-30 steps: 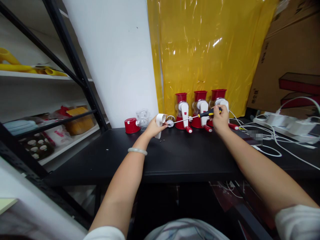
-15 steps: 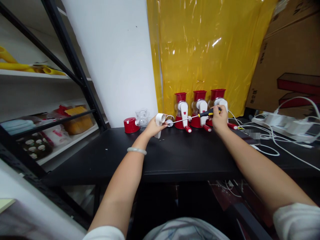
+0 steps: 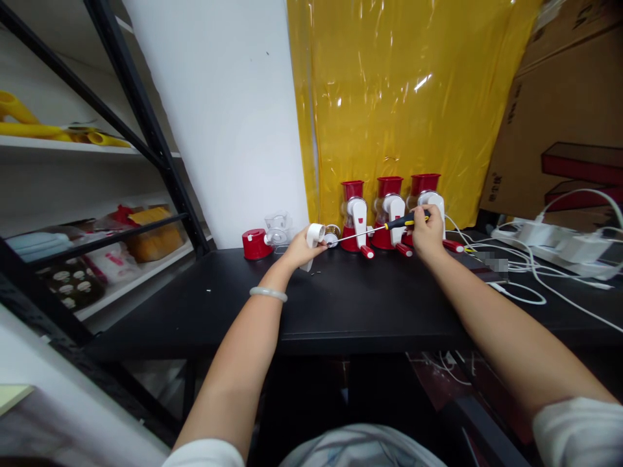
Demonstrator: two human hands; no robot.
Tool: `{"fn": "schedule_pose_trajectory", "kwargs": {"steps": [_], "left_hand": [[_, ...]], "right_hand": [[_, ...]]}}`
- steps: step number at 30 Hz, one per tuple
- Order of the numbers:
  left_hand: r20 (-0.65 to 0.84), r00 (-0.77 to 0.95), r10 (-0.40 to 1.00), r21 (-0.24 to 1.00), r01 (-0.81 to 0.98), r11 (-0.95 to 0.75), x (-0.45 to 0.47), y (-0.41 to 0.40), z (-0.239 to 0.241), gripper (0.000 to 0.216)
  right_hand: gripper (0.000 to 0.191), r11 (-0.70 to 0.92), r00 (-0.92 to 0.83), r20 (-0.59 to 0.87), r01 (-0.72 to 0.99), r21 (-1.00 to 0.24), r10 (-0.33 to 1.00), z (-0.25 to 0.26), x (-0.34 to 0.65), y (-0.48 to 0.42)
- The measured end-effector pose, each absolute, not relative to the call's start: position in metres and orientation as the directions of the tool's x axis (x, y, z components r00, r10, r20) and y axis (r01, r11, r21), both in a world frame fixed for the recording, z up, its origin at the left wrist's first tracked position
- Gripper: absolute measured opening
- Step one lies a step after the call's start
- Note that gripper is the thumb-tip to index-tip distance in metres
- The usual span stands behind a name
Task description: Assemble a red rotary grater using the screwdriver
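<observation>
My left hand (image 3: 300, 250) is closed around a white plastic crank handle (image 3: 316, 232), its round end uppermost. In my right hand (image 3: 427, 232) is a screwdriver (image 3: 400, 222) with a black and yellow grip. Its long shaft points left, and the tip is at the fingertips of my left hand; whether it touches a screw is too small to tell. Just behind the tip lies a round metal drum part (image 3: 333, 235). A red grater base (image 3: 256, 244) and a clear plastic housing (image 3: 277, 228) are left of my left hand.
Several red and white rotary graters, one of them a hand-crank grater (image 3: 354, 220), line the back of the black table (image 3: 360, 305). White cables and a power strip (image 3: 564, 243) lie at right. Black-framed shelves (image 3: 146, 123) stand left; a cardboard box (image 3: 549, 123) leans at back right.
The white crank handle has tilted slightly, its round end turning downward and right in my left hand. My right hand and the screwdriver stay almost where they were.
</observation>
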State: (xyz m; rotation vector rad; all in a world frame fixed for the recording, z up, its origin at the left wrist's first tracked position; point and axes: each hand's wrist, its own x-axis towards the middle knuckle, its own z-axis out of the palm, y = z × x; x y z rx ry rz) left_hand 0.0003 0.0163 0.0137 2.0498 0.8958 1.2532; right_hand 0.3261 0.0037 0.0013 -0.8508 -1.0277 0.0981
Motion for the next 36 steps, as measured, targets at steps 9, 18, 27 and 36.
{"fn": "schedule_pose_trajectory", "kwargs": {"steps": [9,18,27,36], "left_hand": [[0.52,0.357,0.776,0.75,0.244,-0.615,-0.0011,0.0153,0.0151,0.053],[0.519,0.37,0.771,0.75,0.236,-0.618,-0.0024,0.0206,0.0108,0.053],[0.515,0.381,0.768,0.747,0.24,-0.62,-0.0028,0.0219,0.0097,0.055],[0.524,0.375,0.764,0.709,0.306,-0.636,-0.004,0.0202,0.0092,0.053]], "right_hand": [[0.038,0.689,0.537,0.706,0.284,-0.667,0.462,0.0027,0.3225,-0.0001],[0.035,0.677,0.542,0.699,0.29,-0.676,0.466,0.0052,0.3194,-0.0034],[0.034,0.667,0.527,0.704,0.307,-0.679,0.475,0.0051,0.3201,-0.004],[0.033,0.676,0.488,0.721,0.308,-0.67,0.492,0.0033,0.3178,-0.0058]]}}
